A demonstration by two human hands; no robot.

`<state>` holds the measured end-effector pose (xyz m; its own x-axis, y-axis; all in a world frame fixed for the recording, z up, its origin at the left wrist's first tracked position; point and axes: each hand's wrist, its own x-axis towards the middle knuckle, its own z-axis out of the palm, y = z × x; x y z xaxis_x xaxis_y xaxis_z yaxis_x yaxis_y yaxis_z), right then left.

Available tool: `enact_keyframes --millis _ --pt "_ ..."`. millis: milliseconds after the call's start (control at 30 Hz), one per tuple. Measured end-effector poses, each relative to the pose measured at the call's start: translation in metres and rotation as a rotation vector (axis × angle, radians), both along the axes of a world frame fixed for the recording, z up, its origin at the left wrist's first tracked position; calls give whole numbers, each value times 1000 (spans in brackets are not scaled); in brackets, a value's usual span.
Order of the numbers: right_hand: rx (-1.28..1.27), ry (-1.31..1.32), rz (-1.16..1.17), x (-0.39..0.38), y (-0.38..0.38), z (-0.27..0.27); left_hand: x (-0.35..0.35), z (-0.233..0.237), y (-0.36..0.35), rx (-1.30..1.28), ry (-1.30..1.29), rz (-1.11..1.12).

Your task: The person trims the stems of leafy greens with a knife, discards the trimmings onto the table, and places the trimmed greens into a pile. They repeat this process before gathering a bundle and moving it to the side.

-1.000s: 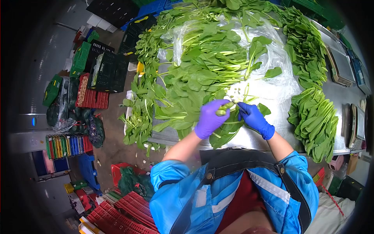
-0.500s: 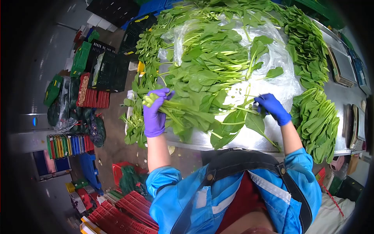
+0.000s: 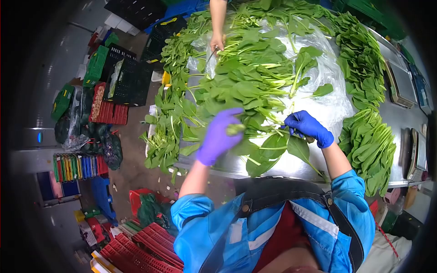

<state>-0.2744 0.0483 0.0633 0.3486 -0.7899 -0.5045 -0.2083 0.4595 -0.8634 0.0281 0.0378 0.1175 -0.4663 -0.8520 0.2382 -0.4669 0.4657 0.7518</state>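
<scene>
My left hand, in a purple glove and smeared by motion, is closed around a bunch of leafy greens; its pale cut stem ends show beside the fingers. My right hand, in a blue glove, is closed over the near part of the table. A small brownish end shows under its palm, but what it grips is not clear. Loose leaves with long stems lie just left of and below that hand. Between and beyond both hands spreads a large heap of greens.
Clear plastic sheeting lies under part of the heap on the metal table. Stacked greens line the right side. Across the table, a co-worker's hand holds a thin blade. Red crates stand on the floor.
My left hand has swung right with its bunch, closer to my right hand. My right hand has shifted slightly left. A co-worker's arm has come in at the top.
</scene>
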Motion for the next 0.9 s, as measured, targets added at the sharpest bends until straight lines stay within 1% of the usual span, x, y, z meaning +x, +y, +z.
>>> enact_keyframes --millis 33,67,100,133,200,233,267,300,367,400,433,467,533,600,633,700,733,767,800,833,867,900 --pt "-57 39 60 0 6 10 -17 1 2 -184 -92 -129" --pt "-114 79 120 1 11 23 -35 -1 4 -230 -129 -219" --pt "-74 107 149 5 17 45 -50 -3 7 -276 -166 -307" --pt "-125 133 175 3 21 43 -60 -9 8 -281 -163 -310" --pt "-182 162 197 1 27 45 -72 -20 8 47 -134 -473" --pt "-197 95 12 1 31 51 -74 -22 10 41 -134 -478" --pt "-212 27 -175 1 34 56 -75 -23 12 77 -43 -400" --pt "-216 29 -179 0 37 55 -76 -23 13 114 49 -319" --pt "-458 210 -62 1 44 47 -78 -26 14 91 75 -310" --pt "-421 230 -37 7 48 41 -78 -27 14 72 98 -300" --pt "-551 371 44 9 49 30 -78 -27 15 72 98 -297" --pt "-525 360 70 9 47 21 -78 -27 16 55 76 -313" --pt "-496 347 96 9 46 20 -75 -22 19 42 51 -327" --pt "-124 368 68 2 46 25 -59 -12 18 18 149 -197" --pt "-126 366 70 -6 47 16 -47 -7 14 16 147 -194" --pt "-41 320 4 -23 50 -7 -23 1 6 59 186 -105" --pt "-47 340 -33 -23 46 -7 -18 5 5 66 187 -102" --pt "-193 406 -66 -21 40 -15 -16 10 3 230 376 -124" --pt "-354 453 -80 -21 33 -33 -13 14 1 393 563 -147" --pt "-517 499 -96 -19 24 -55 -11 17 1 396 560 -150" --pt "-663 534 -90 -14 15 -74 -10 21 0 479 681 -129" --pt "-719 617 -66 -5 9 -90 -8 24 -2 562 801 -108"
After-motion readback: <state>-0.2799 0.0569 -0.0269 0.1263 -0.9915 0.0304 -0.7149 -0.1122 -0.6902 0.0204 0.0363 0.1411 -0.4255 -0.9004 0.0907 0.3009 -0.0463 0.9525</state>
